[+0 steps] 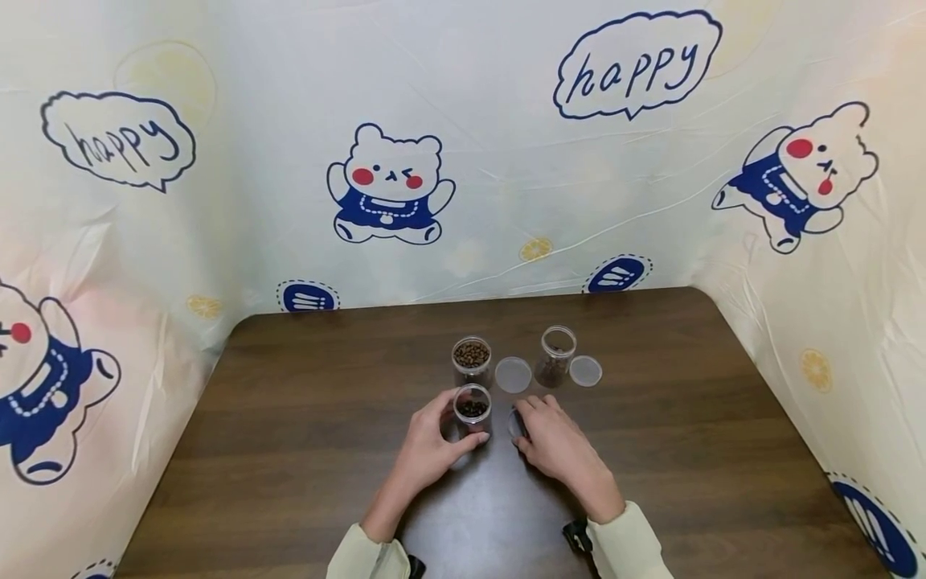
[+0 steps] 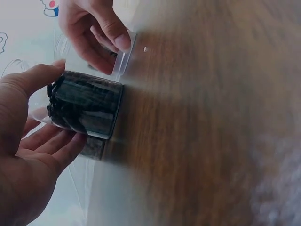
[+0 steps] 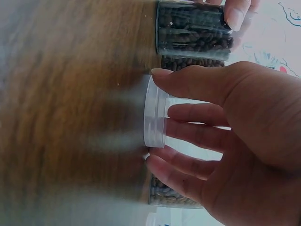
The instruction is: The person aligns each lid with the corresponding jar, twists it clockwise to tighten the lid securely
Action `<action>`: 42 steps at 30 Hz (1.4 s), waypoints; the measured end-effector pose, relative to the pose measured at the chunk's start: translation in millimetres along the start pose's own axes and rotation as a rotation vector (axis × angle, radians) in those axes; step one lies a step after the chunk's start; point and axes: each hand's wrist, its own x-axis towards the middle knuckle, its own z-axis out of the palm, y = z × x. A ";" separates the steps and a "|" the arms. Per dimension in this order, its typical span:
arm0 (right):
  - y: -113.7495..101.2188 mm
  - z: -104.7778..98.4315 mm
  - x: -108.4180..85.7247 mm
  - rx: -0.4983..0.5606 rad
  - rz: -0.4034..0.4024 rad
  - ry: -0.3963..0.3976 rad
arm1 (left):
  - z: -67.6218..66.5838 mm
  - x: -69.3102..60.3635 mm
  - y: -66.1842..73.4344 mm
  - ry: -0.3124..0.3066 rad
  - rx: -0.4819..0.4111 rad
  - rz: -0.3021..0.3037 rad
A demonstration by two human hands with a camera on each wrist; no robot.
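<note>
Whitish lid; seemingly within right grip

The left arm and right arm reach forward, angling toward each other. The left hand is curled in a grip, its thumb opposite its fingers. Near it, the right hand grips too, back turned up, thumb set apart from its spread, bent fingers.

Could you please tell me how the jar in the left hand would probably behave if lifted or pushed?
The jar seems stiff: its clear wall shows no dent under the left hand. That smooth, rounded wall might be slippery and apt to roll if knocked over. Its top is uncovered, so tipping would likely spill the dark contents.
</note>
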 end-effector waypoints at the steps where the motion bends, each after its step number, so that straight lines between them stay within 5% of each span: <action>1: -0.2 -0.2 0.1 0.002 0.000 0.000 | -0.3 0.0 0.2 -0.002 -0.005 -0.006; 14: 6.5 -0.9 -1.8 0.101 0.096 -0.020 | 0.1 0.6 -2.4 -0.051 -0.070 -0.077; 42: 10.2 -4.2 -5.1 0.125 0.047 0.051 | 0.4 -1.0 -3.2 -0.063 -0.082 -0.112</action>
